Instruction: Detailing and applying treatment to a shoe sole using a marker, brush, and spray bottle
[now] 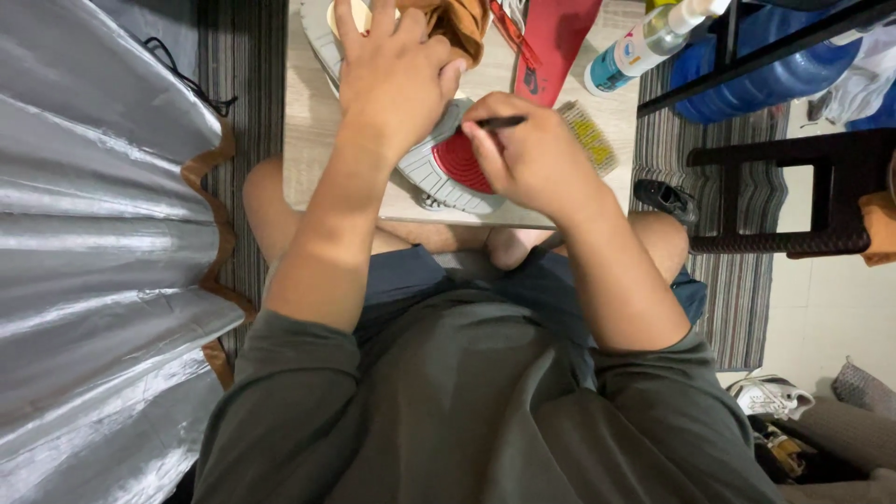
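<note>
Sneaker sole-up on the low table, pinned by one hand, worked with a thin tool.

The sneaker (439, 168) lies on the table (308, 121); its grey and red sole looks stiff, the upper probably softer, overall light. The left hand (397, 65) presses flat across the midfoot, the best hold. The right hand (532, 159) pinches a thin dark tool (499, 122). A brush (593, 135) and a spray bottle (644, 47) lie just beyond.
</note>
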